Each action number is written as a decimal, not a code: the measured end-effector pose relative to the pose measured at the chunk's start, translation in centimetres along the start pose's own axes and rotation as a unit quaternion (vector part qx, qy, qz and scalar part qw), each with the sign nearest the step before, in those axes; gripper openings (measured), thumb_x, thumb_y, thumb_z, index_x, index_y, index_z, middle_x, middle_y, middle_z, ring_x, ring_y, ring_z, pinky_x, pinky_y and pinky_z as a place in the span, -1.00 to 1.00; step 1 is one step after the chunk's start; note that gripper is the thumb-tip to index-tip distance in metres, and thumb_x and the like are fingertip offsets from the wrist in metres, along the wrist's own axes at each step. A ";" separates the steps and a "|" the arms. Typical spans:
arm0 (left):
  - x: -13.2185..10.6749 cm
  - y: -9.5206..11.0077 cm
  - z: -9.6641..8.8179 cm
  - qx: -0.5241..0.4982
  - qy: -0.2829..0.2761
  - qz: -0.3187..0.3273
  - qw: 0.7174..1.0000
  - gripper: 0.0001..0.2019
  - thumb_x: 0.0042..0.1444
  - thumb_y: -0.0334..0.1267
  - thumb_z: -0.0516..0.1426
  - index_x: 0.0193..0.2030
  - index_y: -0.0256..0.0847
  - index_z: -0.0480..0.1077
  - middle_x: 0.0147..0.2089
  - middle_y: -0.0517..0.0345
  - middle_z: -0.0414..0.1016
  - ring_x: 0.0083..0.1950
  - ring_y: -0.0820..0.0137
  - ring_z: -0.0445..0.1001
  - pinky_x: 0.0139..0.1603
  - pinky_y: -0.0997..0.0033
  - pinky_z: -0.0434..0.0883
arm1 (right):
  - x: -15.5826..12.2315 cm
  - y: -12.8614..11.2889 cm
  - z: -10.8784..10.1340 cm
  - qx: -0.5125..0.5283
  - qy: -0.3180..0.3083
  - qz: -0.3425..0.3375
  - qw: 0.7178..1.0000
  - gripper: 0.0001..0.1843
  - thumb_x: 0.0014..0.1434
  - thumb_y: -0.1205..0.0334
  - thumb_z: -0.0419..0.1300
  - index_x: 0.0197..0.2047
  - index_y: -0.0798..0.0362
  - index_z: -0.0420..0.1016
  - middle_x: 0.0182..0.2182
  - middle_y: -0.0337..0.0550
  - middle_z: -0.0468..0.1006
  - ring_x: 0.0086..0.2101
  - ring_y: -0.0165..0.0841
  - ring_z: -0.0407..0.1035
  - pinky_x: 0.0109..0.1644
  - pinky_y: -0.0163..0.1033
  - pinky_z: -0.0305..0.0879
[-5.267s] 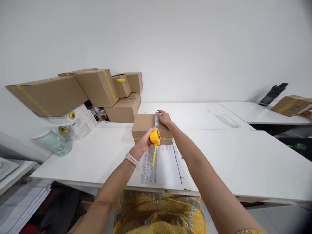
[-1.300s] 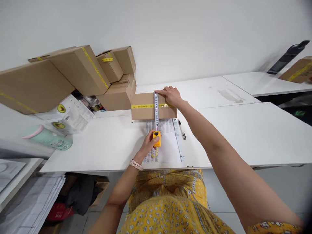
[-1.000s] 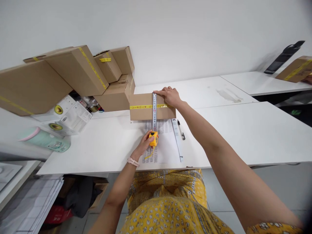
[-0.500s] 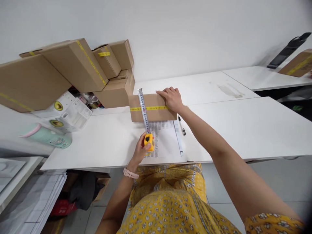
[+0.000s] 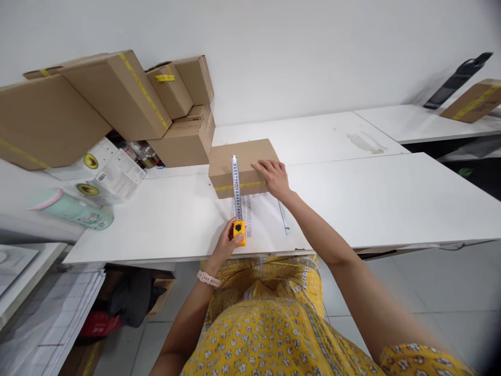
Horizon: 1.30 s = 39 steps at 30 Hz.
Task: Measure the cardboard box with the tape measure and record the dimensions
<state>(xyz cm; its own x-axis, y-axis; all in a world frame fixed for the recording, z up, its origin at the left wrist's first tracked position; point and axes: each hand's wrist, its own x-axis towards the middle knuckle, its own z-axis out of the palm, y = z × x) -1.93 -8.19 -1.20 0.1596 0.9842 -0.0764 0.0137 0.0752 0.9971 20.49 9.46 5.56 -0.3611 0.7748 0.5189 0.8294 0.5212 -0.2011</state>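
My left hand (image 5: 227,240) is closed around a yellow tape measure (image 5: 239,233) near the front edge of the desk. Its metal blade (image 5: 237,190) is pulled out and points away from me, over the near side and part of the top of a brown cardboard box (image 5: 245,154). Yellow tape runs along the box's near side. My right hand (image 5: 276,177) lies on the right end of that box, fingers stretched over its top edge. Under the box and the tape measure is a printed sheet (image 5: 266,214), partly covered.
Several cardboard boxes (image 5: 129,99) are stacked at the back left. Before them stand white cartons with avocado pictures (image 5: 117,180) and a mint tumbler (image 5: 80,211). Far right are a black bottle (image 5: 456,81) and another taped box (image 5: 469,102). The white desk (image 5: 371,203) ends close to my body.
The box has tipped so that its plain top now shows and the taped side faces me. My right hand has come nearer, and the blade has swung more upright in view. The pen is now hidden.
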 end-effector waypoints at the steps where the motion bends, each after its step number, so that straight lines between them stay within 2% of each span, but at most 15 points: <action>1: -0.3 0.1 0.1 0.009 -0.002 -0.003 1.000 -0.28 0.09 0.09 0.27 0.31 -0.17 0.23 0.08 0.01 0.46 0.03 0.24 0.45 0.01 0.28 0.46 | 0.3 -0.5 -0.4 0.039 0.002 0.028 0.999 -0.45 0.38 0.39 -0.09 0.33 -0.09 0.41 0.25 0.01 0.47 0.18 -0.10 0.26 0.24 0.08 0.10; 4: -1.9 0.6 0.4 0.042 -0.012 -0.019 0.999 -0.26 0.07 0.01 0.31 0.35 -0.18 0.24 0.03 0.01 0.48 -0.06 0.25 0.46 -0.09 0.31 0.46 | -0.4 -2.4 -2.6 0.226 0.042 0.115 0.966 -0.50 0.46 0.14 -0.11 0.35 -0.06 0.38 0.13 0.00 0.56 0.06 -0.13 0.37 0.14 0.05 0.27; 6: -3.5 1.0 0.8 0.091 -0.030 -0.037 0.995 -0.24 0.04 -0.05 0.34 0.37 -0.15 0.26 0.00 0.03 0.51 -0.12 0.26 0.47 -0.14 0.32 0.45 | -2.2 -3.4 -4.5 0.374 0.064 0.155 0.912 -0.45 0.47 -0.04 -0.15 0.40 -0.11 0.28 0.05 -0.04 0.60 -0.10 -0.22 0.45 -0.03 -0.04 0.39; 8: -5.1 1.4 1.2 0.159 -0.067 -0.054 0.984 -0.23 0.03 -0.07 0.35 0.39 -0.10 0.25 0.05 0.02 0.51 -0.14 0.26 0.48 -0.13 0.29 0.45 | -4.7 -3.8 -6.2 0.486 0.072 0.189 0.850 -0.45 0.42 -0.14 -0.05 0.34 -0.11 0.35 -0.14 -0.08 0.64 -0.32 -0.30 0.42 -0.23 -0.13 0.41; 11: -6.6 2.0 1.9 0.222 -0.111 -0.059 0.967 -0.23 0.03 -0.10 0.34 0.39 -0.07 0.25 0.10 0.00 0.50 -0.11 0.22 0.50 -0.08 0.23 0.46 | -9.1 -4.2 -7.5 0.551 0.103 0.232 0.795 -0.58 0.35 -0.13 0.13 0.12 -0.10 0.51 -0.40 -0.20 0.59 -0.53 -0.39 0.26 -0.41 -0.21 0.31; 13: -6.9 2.3 2.5 0.222 -0.099 -0.047 0.969 -0.19 0.00 -0.14 0.36 0.40 -0.05 0.20 0.14 -0.03 0.47 -0.05 0.18 0.50 -0.02 0.21 0.46 | -11.9 -4.9 -7.3 0.556 0.089 0.248 0.788 -0.64 0.32 -0.10 0.20 0.06 -0.11 0.55 -0.40 -0.21 0.59 -0.55 -0.41 0.26 -0.44 -0.22 0.30; 15: -6.7 2.5 3.1 0.208 -0.071 -0.024 0.975 -0.09 -0.04 -0.17 0.39 0.44 -0.02 0.10 0.22 -0.06 0.40 0.02 0.17 0.47 0.02 0.20 0.46 | -14.2 -6.3 -6.4 0.544 0.044 0.234 0.805 -0.69 0.31 -0.07 0.21 0.01 -0.12 0.58 -0.37 -0.20 0.58 -0.52 -0.38 0.35 -0.43 -0.20 0.36; 17: -6.1 2.6 3.7 0.204 -0.053 0.002 0.978 -0.01 -0.06 -0.17 0.40 0.47 0.01 0.00 0.25 -0.07 0.35 0.04 0.18 0.45 0.04 0.19 0.46 | -16.1 -7.9 -5.3 0.497 0.007 0.191 0.846 -0.73 0.35 -0.02 0.17 -0.01 -0.15 0.60 -0.30 -0.15 0.57 -0.36 -0.29 0.47 -0.29 -0.12 0.48; 21: -4.2 3.7 3.5 0.225 -0.033 0.060 0.972 -0.04 -0.02 -0.12 0.40 0.45 0.03 -0.01 0.20 -0.04 0.38 0.01 0.20 0.49 -0.03 0.22 0.48 | -18.0 -9.2 -2.8 0.342 0.051 0.159 0.925 -0.66 0.42 0.05 0.04 0.08 -0.20 0.60 -0.07 0.00 0.58 0.01 -0.15 0.48 0.09 0.04 0.47; 23: -2.3 5.3 2.5 0.262 0.001 0.110 0.959 -0.07 -0.03 -0.09 0.40 0.43 0.00 0.04 0.19 -0.05 0.40 -0.02 0.20 0.51 -0.06 0.23 0.49 | -18.5 -8.6 -1.4 0.257 0.054 0.169 0.950 -0.59 0.44 0.08 -0.02 0.19 -0.18 0.54 0.06 0.03 0.57 0.13 -0.12 0.43 0.19 0.10 0.41; 26: 2.2 9.4 0.5 0.361 0.056 0.217 0.905 -0.21 0.05 -0.02 0.36 0.37 -0.06 0.16 0.23 -0.07 0.41 0.04 0.15 0.51 0.01 0.16 0.49 | -19.2 -7.2 0.6 0.135 -0.026 0.128 0.982 -0.55 0.42 0.07 0.01 0.28 -0.15 0.48 0.27 0.01 0.47 0.29 -0.05 0.30 0.31 0.19 0.26; 28: 6.0 12.2 -0.8 0.428 0.095 0.287 0.852 -0.30 0.14 -0.03 0.29 0.37 -0.12 0.20 0.26 -0.08 0.40 0.17 0.09 0.45 0.13 0.09 0.45 | -19.6 -6.7 1.6 0.083 -0.070 0.095 0.989 -0.54 0.42 0.05 0.04 0.31 -0.15 0.45 0.35 -0.01 0.37 0.35 -0.02 0.22 0.37 0.23 0.17; 31: 12.0 14.9 -2.4 0.506 0.111 0.318 0.794 -0.34 0.21 -0.08 0.22 0.41 -0.18 0.19 0.32 -0.10 0.36 0.32 0.05 0.32 0.29 0.03 0.35 | -20.0 -6.7 2.3 0.055 -0.084 0.085 0.991 -0.53 0.43 0.04 0.03 0.33 -0.14 0.42 0.38 -0.04 0.32 0.37 -0.05 0.19 0.40 0.22 0.11; 35: 17.9 15.0 -4.1 0.549 0.092 0.283 0.781 -0.40 0.24 -0.13 0.19 0.39 -0.18 0.28 0.35 -0.09 0.36 0.34 0.00 0.30 0.35 -0.06 0.27 | -20.6 -7.0 2.1 0.045 -0.083 0.088 0.992 -0.53 0.45 0.04 0.00 0.33 -0.12 0.43 0.37 -0.07 0.33 0.37 -0.07 0.19 0.42 0.18 0.09; 39: 19.6 13.8 -4.8 0.559 0.085 0.247 0.787 -0.47 0.27 -0.12 0.16 0.34 -0.23 0.35 0.41 -0.15 0.31 0.41 -0.05 0.23 0.41 -0.18 0.15 | -21.4 -6.9 1.2 0.053 -0.088 0.091 0.991 -0.54 0.45 0.06 -0.01 0.34 -0.17 0.42 0.37 -0.10 0.33 0.37 -0.08 0.18 0.42 0.20 0.08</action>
<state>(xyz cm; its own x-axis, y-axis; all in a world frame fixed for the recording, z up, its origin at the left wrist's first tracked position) -3.31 12.91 11.11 0.2844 0.8634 0.4168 0.8668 -0.4173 0.2729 21.95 -10.32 -5.18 -0.2854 0.9050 0.3155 0.8414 0.3943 -0.3697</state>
